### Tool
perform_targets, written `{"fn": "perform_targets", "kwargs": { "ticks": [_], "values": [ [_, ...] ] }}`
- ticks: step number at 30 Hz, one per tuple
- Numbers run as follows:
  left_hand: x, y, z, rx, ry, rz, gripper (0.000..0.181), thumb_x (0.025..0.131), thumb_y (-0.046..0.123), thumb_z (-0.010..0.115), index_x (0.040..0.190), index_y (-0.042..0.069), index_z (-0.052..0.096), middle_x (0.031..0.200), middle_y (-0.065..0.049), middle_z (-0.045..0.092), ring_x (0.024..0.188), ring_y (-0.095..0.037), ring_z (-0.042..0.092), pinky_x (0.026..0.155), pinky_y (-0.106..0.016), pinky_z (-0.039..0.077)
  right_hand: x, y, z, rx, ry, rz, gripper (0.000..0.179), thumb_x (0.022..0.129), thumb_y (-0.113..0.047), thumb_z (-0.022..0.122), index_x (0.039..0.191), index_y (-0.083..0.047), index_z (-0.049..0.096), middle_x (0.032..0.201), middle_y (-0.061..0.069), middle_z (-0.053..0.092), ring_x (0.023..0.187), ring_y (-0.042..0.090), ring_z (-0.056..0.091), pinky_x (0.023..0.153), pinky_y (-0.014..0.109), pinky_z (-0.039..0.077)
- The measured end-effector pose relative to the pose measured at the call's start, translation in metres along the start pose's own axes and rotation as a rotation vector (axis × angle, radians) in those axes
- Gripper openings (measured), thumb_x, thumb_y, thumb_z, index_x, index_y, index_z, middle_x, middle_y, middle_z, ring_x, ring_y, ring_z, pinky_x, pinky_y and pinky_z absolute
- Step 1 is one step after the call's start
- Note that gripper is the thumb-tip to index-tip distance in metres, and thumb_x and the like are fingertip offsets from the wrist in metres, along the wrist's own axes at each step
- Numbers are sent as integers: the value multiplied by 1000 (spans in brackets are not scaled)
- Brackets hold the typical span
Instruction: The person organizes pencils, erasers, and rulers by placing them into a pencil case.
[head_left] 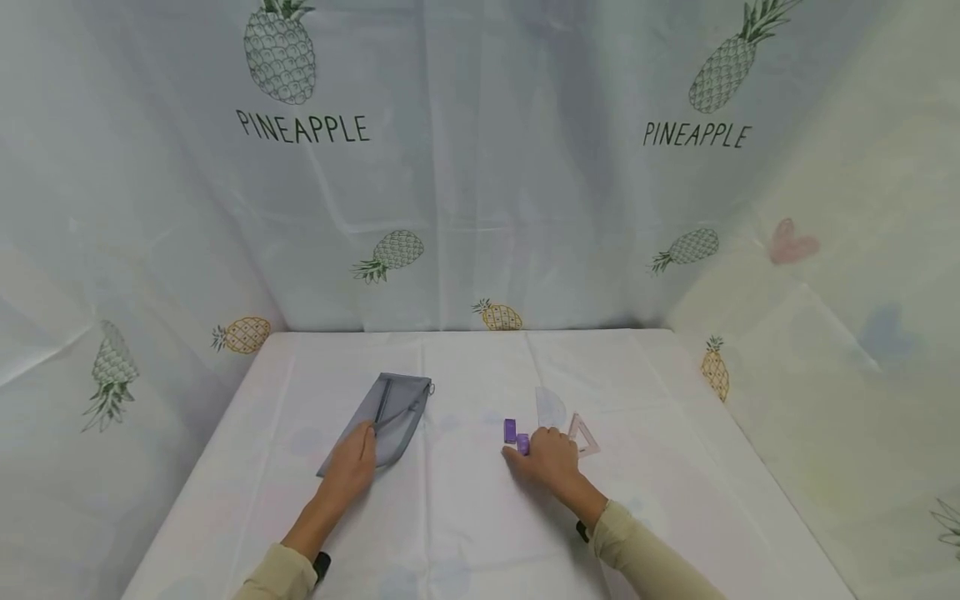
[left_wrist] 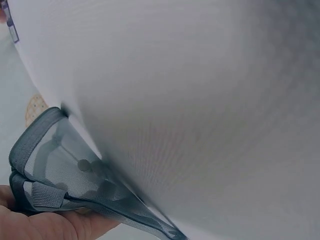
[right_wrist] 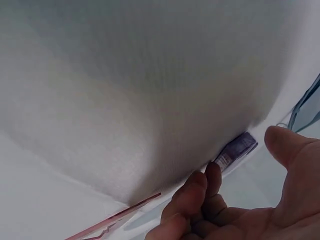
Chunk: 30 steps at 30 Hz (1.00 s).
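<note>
Your left hand point(head_left: 350, 463) grips the pouch point(head_left: 399, 437) at left, some fingers hidden. Your right hand point(head_left: 553, 457), thumb spread, is at the nearer purple block point(head_left: 522, 443), right of centre, covering part of the faint protractor point(head_left: 550, 408).

pouch point(head_left: 400, 432): grey | blocks point(head_left: 510, 431): purple | triangle point(head_left: 589, 437): pale pink | sleeves point(head_left: 648, 554): beige | backdrop point(head_left: 510, 192): pineapple print — green, yellow

Grey mesh pouch point(head_left: 397, 432), slantwise, seemingly unzipped, two small purple blocks point(head_left: 510, 430), close together, to its right
</note>
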<state>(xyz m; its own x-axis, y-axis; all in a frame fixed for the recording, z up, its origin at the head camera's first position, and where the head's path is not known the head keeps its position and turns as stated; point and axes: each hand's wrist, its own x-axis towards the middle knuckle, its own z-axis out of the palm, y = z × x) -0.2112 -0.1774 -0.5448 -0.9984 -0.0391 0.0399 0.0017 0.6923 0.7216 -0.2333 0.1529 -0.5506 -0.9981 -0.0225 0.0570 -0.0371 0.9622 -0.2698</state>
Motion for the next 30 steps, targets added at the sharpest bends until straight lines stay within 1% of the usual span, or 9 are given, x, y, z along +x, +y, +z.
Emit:
{"fn": "perform_targets", "kwargs": {
  "ticks": [6, 11, 16, 21, 25, 30],
  "values": [
    [0, 1, 0, 6, 5, 10, 50, 109, 23, 23, 139, -13, 41, 142, -33, 46, 135, -47, 42, 108, -58, 38, 2, -1, -2, 1, -37, -2, 51, 84, -45, 73, 63, -10, 45, 65, 7, 48, 57, 22, 46, 50, 36, 35],
    [-1, 0, 0, 10, 12, 19, 50, 109, 23, 23, 139, -14, 42, 141, -33, 47, 134, -47, 43, 107, -57, 38, 2, -2, 0, 31, -56, 9, 47, 85, -40, 74, 62, -11, 44, 63, 6, 47, 56, 20, 44, 47, 33, 32],
    [-1, -3, 1, 7, 21, 26, 50, 109, 22, 24, 138, -14, 42, 140, -33, 48, 133, -47, 44, 107, -57, 39, 0, -3, 0, 77, -64, 9, 44, 86, -35, 72, 61, -12, 44, 63, 5, 47, 56, 20, 44, 47, 32, 31],
    [0, -5, 1, 9, 17, 21, 51, 109, 23, 23, 139, -14, 41, 142, -33, 46, 135, -47, 43, 108, -57, 37, -1, -4, -7, 105, -18, 1, 41, 88, -29, 67, 60, -11, 42, 63, 7, 47, 55, 20, 43, 46, 32, 32],
    [2, -6, 1, 15, 19, 17, 50, 109, 23, 23, 139, -14, 42, 142, -33, 47, 134, -47, 43, 108, -57, 37, 1, -6, -11, 145, 19, -7, 42, 88, -26, 64, 59, -12, 38, 60, 6, 45, 53, 18, 40, 44, 30, 30],
    [1, -7, -1, 1, 15, 8, 49, 109, 22, 24, 138, -13, 42, 140, -33, 48, 133, -47, 45, 107, -57, 39, 4, -15, -14, 172, 36, -51, 41, 86, -25, 67, 59, -12, 39, 58, 3, 43, 53, 16, 38, 45, 29, 28]
  ]
}}
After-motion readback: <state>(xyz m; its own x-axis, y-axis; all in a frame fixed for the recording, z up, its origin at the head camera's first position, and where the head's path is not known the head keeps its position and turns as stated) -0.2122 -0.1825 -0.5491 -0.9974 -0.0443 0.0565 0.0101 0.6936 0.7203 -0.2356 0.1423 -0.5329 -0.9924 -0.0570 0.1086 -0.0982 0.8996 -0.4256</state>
